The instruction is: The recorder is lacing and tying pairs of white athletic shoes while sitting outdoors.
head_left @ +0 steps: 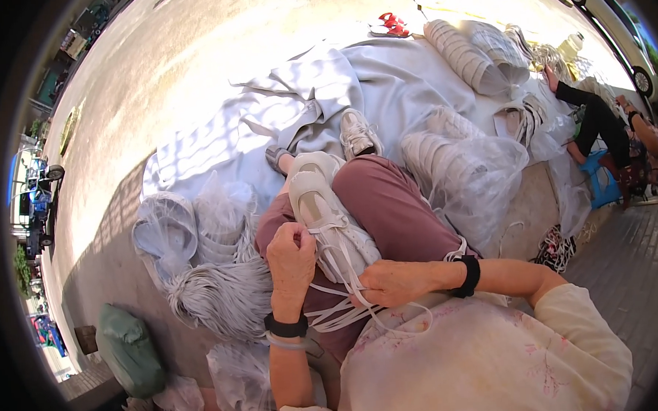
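A beige-white sneaker lies across my lap on mauve trousers, its toe pointing away from me. White shoelaces run through its upper eyelets, and long loose ends trail over my thighs. My right hand pinches a shoelace at the shoe's near right side. At its left edge, my left hand is curled closed; what its fingers hold is hidden. A thick bundle of pale grey laces rests against my left thigh. Beyond my knees sits another light sneaker; whether it is worn I cannot tell.
A pale grey cloth covers the ground ahead. Plastic-wrapped stacks of shoe parts lie right, with more bagged parts left. A green sack stands lower left. Another person sits far right by a blue stool.
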A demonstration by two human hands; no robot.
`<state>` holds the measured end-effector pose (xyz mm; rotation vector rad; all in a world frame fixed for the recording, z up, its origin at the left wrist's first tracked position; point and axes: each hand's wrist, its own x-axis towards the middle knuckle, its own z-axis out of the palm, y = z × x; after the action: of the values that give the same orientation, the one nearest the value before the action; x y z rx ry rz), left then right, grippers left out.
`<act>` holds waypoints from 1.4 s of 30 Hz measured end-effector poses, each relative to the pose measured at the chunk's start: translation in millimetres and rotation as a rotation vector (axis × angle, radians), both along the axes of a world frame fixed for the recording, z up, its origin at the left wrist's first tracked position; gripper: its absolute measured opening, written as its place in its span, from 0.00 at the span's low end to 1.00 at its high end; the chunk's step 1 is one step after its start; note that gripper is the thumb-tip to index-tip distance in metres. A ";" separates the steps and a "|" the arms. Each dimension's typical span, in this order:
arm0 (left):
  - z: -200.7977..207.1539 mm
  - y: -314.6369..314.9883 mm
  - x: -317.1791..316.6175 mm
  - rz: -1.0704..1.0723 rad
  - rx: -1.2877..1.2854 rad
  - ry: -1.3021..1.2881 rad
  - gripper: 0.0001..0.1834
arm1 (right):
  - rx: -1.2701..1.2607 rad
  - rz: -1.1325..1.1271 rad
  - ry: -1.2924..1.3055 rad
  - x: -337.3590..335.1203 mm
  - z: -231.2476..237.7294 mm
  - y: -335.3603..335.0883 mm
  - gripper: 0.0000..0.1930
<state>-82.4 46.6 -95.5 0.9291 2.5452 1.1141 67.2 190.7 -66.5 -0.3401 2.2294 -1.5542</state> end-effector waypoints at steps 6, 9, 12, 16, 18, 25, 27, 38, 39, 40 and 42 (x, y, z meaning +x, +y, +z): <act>-11.3 -0.4 1.2 0.249 0.126 -0.519 0.05 | -0.395 0.032 -0.430 -5.8 25.2 18.2 0.11; -8.2 -5.6 11.5 0.301 0.222 -0.516 0.07 | -0.158 0.124 0.199 -3.1 7.1 4.7 0.09; 16.8 -15.5 14.7 0.260 0.215 -0.687 0.11 | -0.110 0.212 0.049 1.3 8.0 -2.1 0.08; 30.5 -23.5 22.4 -0.034 0.122 -1.230 0.16 | -0.182 0.125 0.195 6.7 10.2 -27.4 0.08; 31.0 -16.7 44.2 0.103 0.339 -1.413 0.19 | 0.063 0.313 0.311 9.6 20.0 -47.1 0.09; 8.3 -21.7 51.4 0.239 0.528 -1.408 0.13 | 0.141 0.167 -0.038 -1.6 60.3 -4.3 0.14; 3.9 -21.5 52.6 0.242 0.544 -1.373 0.13 | 0.079 -0.222 -0.009 -10.1 47.9 21.7 0.11; 24.3 -11.5 69.0 0.302 0.492 -0.971 0.17 | 0.551 -0.248 0.530 -67.8 -9.6 41.5 0.06; 27.8 -12.3 68.7 0.260 0.483 -0.925 0.16 | 0.596 -0.192 0.545 -69.8 -8.8 41.6 0.06; 29.4 -12.9 68.1 0.219 0.474 -0.879 0.15 | 0.598 -0.191 0.544 -72.2 -8.0 42.7 0.06; 29.0 -14.0 64.3 0.197 0.373 -0.927 0.14 | 0.642 -0.054 0.584 -77.3 -6.6 46.0 0.05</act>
<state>-18.1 32.6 -66.5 0.1142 1.7069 1.6168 -10.0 236.7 -73.1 -0.5875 3.0447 -0.7223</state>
